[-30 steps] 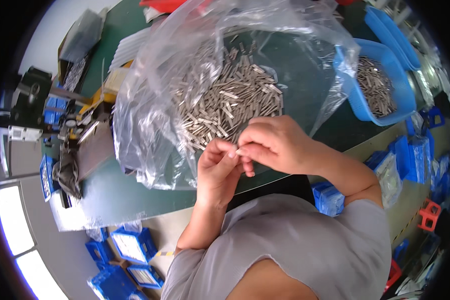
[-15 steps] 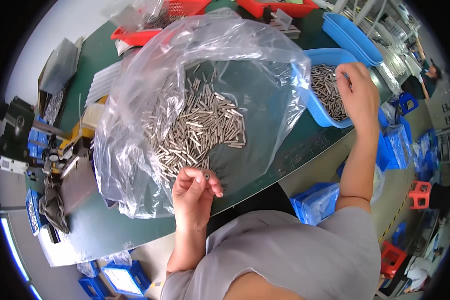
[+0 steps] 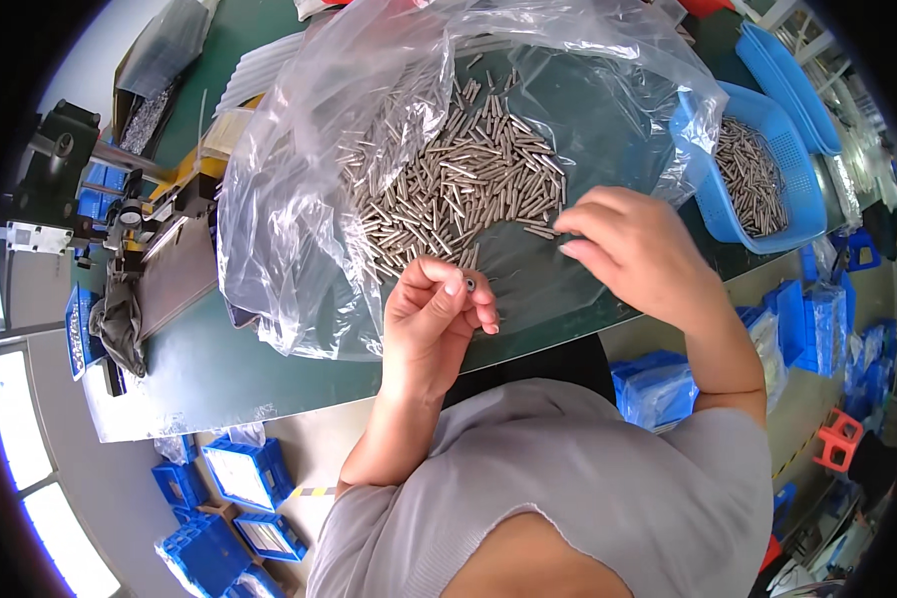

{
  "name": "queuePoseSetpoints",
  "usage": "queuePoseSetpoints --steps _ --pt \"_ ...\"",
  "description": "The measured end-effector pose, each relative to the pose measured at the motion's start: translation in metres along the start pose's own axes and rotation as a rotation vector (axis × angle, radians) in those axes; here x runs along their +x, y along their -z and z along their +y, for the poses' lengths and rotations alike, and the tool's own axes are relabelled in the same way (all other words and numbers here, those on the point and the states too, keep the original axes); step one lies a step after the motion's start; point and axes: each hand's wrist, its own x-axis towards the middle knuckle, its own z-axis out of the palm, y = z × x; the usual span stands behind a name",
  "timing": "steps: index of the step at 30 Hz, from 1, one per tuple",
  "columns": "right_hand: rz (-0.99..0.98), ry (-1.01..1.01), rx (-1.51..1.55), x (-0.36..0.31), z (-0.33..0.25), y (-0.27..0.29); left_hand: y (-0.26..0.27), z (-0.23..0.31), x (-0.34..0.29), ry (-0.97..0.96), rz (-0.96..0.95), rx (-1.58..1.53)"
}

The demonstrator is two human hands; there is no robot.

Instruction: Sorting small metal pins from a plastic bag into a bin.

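My left hand (image 3: 434, 319) is closed in a pinch on a small metal pin (image 3: 470, 285), whose round end with a dark centre faces up. It hovers at the near edge of a pile of metal pins (image 3: 458, 189) lying on a clear plastic bag (image 3: 279, 269). To the right, my right hand (image 3: 633, 254) is above the bag by the pile's right edge. Its thumb and fingertips are a little apart, and nothing shows between them. A blue basket (image 3: 703, 194) at the right holds many similar pins (image 3: 752, 179).
Another blue basket (image 3: 782, 85) stands behind the first. On the table's left are a dark metal fixture (image 3: 65, 159) and a grey cloth bundle (image 3: 120, 329). The green table's near edge (image 3: 259, 424) runs in front of me. Blue crates (image 3: 249, 468) stand on the floor.
My right hand has moved left from over the blue basket to the pin pile's right edge. My left hand still holds its pin. The whole view has shifted.
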Motion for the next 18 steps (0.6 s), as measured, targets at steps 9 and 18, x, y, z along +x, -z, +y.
queuePoseSetpoints --steps 9,18 --pt "-0.096 0.082 -0.177 0.015 -0.001 -0.037 -0.006 0.000 -0.002 -0.023 0.045 0.069" --pt "-0.057 0.044 0.001 0.019 -0.002 -0.040 -0.005 -0.001 -0.001 -0.013 0.065 0.060"
